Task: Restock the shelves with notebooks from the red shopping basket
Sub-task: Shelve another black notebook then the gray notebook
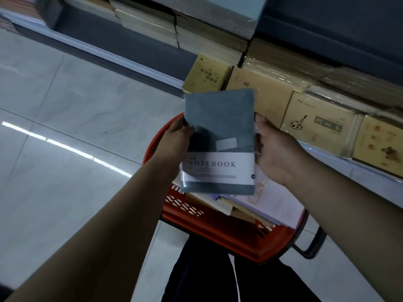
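The person stands over a red plastic shopping basket [220,227] with a black handle, which sits on the pale grey tiled floor [65,105] just in front of their dark trouser legs. Both hands hold up a grey-blue notebook wrapped in clear film [219,140], with a white paper band across its lower part printed "NOTEBOOK" and a small white sticker above the band. The left hand [174,144] grips the left edge, thumb on the front cover and the other fingers curled out of sight behind it. The right hand [277,149] holds the right edge, thumb near the upper corner; its fingers are tucked behind the notebook, so exactly how they lie is hidden. The notebook hangs in the air above the basket, tilted a little, between the basket and the low shelf [359,168] on the right. More notebooks and paper goods [268,201] lie stacked inside the basket, a pale pinkish one on top. The shelf carries rows of brown kraft-covered notebooks in plastic wrap [322,125], standing on edge, with a yellow-covered notebook [206,75] at the near end and further stacks of cream-edged books [152,25] behind.
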Action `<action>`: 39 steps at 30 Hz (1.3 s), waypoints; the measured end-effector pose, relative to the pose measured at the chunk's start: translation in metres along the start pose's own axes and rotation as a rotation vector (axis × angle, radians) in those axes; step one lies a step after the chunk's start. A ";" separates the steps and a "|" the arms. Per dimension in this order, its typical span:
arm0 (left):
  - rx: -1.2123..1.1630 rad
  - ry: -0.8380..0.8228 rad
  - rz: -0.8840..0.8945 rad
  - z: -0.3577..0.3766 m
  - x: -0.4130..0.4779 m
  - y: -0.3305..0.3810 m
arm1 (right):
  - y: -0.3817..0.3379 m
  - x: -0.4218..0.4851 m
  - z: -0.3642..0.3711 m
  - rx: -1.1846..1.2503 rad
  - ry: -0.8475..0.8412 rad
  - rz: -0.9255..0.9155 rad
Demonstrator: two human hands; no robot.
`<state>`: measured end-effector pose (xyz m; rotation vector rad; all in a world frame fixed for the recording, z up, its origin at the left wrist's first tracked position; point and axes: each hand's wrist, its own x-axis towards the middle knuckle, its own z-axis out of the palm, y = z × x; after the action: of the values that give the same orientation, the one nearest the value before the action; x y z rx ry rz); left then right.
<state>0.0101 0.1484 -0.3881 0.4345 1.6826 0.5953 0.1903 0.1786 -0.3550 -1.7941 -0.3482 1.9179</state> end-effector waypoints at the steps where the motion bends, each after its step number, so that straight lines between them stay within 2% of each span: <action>1: -0.004 -0.007 0.009 0.004 -0.004 0.004 | -0.005 -0.003 -0.005 0.027 -0.002 -0.020; 4: -0.009 -0.032 0.064 0.016 -0.016 0.013 | -0.018 -0.014 -0.024 0.085 -0.031 -0.083; 9: 0.016 -0.100 0.173 0.041 -0.039 0.027 | -0.032 -0.039 -0.061 0.004 -0.075 -0.117; 16: -0.027 -0.166 0.231 0.075 -0.073 0.045 | -0.046 -0.076 -0.112 -0.034 -0.148 -0.176; 23: -0.091 -0.226 0.260 0.091 -0.112 0.069 | -0.062 -0.114 -0.130 0.013 -0.102 -0.224; 39: -0.008 -0.219 0.351 0.110 -0.244 0.136 | -0.095 -0.238 -0.165 0.145 -0.083 -0.350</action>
<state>0.1594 0.1297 -0.1285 0.7705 1.4037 0.7791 0.3739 0.1149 -0.1200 -1.4541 -0.5021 1.7250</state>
